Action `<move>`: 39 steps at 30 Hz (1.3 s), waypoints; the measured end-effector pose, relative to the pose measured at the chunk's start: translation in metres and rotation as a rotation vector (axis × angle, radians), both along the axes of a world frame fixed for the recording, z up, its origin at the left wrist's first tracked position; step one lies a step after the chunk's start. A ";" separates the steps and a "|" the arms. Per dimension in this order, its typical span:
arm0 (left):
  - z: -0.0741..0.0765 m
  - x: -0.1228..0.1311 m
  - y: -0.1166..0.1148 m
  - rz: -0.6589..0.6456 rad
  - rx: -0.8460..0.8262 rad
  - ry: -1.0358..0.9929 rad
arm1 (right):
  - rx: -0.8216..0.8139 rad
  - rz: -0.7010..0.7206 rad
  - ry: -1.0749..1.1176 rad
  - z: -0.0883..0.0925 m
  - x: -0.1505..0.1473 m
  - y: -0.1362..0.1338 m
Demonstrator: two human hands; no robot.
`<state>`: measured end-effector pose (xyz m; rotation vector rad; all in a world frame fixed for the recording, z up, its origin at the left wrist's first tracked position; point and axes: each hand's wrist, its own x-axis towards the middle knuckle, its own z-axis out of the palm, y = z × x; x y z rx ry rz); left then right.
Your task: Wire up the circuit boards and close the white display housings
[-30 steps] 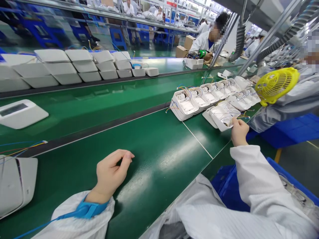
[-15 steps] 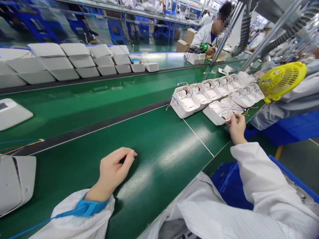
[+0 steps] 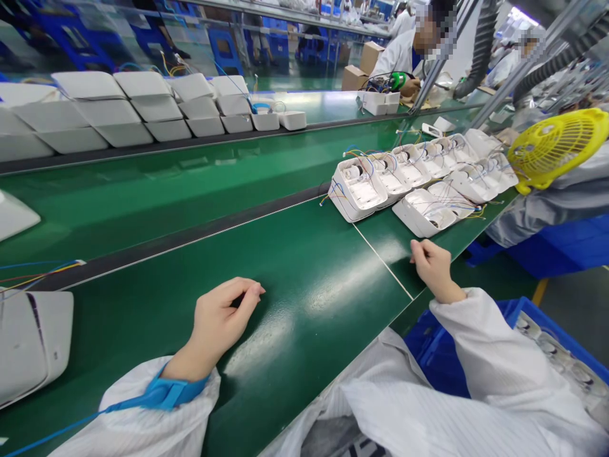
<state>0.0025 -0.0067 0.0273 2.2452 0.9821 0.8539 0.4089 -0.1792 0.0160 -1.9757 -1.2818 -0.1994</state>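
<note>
My left hand [image 3: 227, 320], with a blue wrist strap [image 3: 174, 393] and cord, is held over the green bench, thumb and fingertips pinched together. Whatever they hold, if anything, is hidden. My right hand [image 3: 434, 266] is closed near the bench's front edge, fingers curled; anything inside is hidden. It is apart from the nearest open white housing [image 3: 421, 212], which lies just beyond it with loose coloured wires. Behind that, more open white housings [image 3: 359, 187] stand in rows. To the left of my left hand lies a closed white housing [image 3: 35, 346] with wires behind it.
A yellow fan [image 3: 556, 146] stands at the far right of the bench. Stacked white covers [image 3: 155, 105] line the far side of the conveyor. A blue crate [image 3: 511, 311] with parts is below the bench edge. Across the line a co-worker [image 3: 399, 54] handles a green tool.
My right hand has let go of the near open housing and moved left and towards me, fingers curled. My left hand has barely moved. The view has shifted slightly.
</note>
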 end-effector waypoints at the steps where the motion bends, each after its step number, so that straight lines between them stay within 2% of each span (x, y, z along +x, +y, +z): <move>1: 0.000 0.002 0.001 -0.008 -0.014 0.013 | -0.032 0.058 -0.015 0.003 -0.007 0.008; 4: 0.001 0.012 0.002 -0.050 -0.073 0.104 | -0.083 0.278 -0.062 0.013 -0.031 0.041; 8: 0.002 0.029 -0.002 0.051 -0.060 0.305 | -0.084 0.645 -0.155 0.016 -0.082 0.105; 9: 0.002 0.031 -0.003 0.041 -0.049 0.325 | -0.086 0.728 -0.166 0.015 -0.099 0.121; 12: 0.002 0.028 -0.004 -0.054 -0.077 0.278 | -0.103 0.913 -0.199 0.010 -0.145 0.162; 15: 0.002 0.018 0.000 -0.103 -0.164 0.165 | -0.070 0.990 -0.270 0.012 -0.168 0.176; 18: 0.001 0.013 0.005 -0.095 -0.186 0.123 | 0.007 0.851 -0.335 0.022 -0.148 0.158; 20: 0.001 0.014 0.006 -0.125 -0.168 0.138 | 0.056 0.642 -0.363 0.029 -0.114 0.130; 24: -0.001 0.018 0.004 -0.212 -0.098 0.199 | 0.219 0.117 -0.447 0.035 -0.022 0.061; 25: -0.002 0.019 0.003 -0.221 -0.078 0.213 | 0.208 0.004 -0.465 0.034 0.000 0.045; 26: -0.002 0.019 0.002 -0.227 -0.060 0.224 | 0.134 -0.150 -0.528 0.033 0.019 0.032; 27: -0.003 0.019 0.002 -0.231 -0.045 0.231 | 0.038 -0.239 -0.550 0.031 0.035 0.020; 29: -0.003 0.019 0.002 -0.233 -0.029 0.233 | -0.107 -0.261 -0.553 0.027 0.057 0.003; 31: -0.004 0.018 0.003 -0.233 -0.023 0.227 | -0.171 -0.216 -0.549 0.023 0.065 -0.005; 34: -0.003 0.017 0.003 -0.234 -0.021 0.230 | -0.123 -0.195 -0.538 0.015 0.064 -0.004; 39: -0.003 0.017 0.003 -0.232 -0.040 0.250 | -0.063 -0.253 -0.465 0.005 0.060 0.006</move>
